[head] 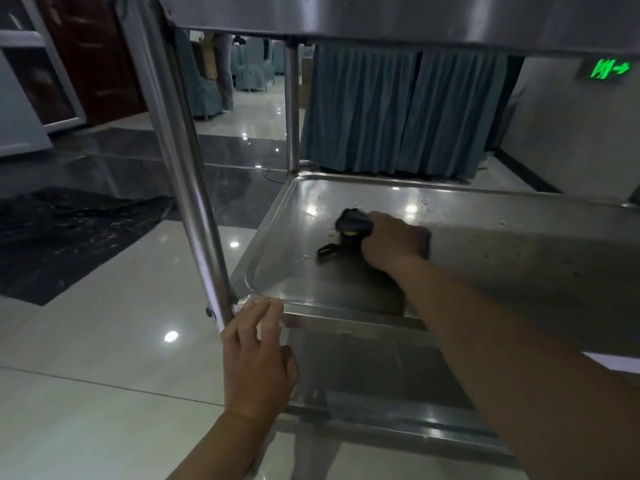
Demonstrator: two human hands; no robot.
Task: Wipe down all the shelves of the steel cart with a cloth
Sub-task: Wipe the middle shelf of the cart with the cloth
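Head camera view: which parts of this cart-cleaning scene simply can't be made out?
- Dark cloth: mostly covered by the right hand, so its size and fold stay unknown.
- Top shelf: only its underside shows; its upper face is cut off by the frame's top edge.
- Bottom shelf: partly hidden by the right forearm and middle shelf.
- Left hand fingertips rest on the rim; its palm faces away.

cloth [353, 223] partly under hand, cart's right side cropped
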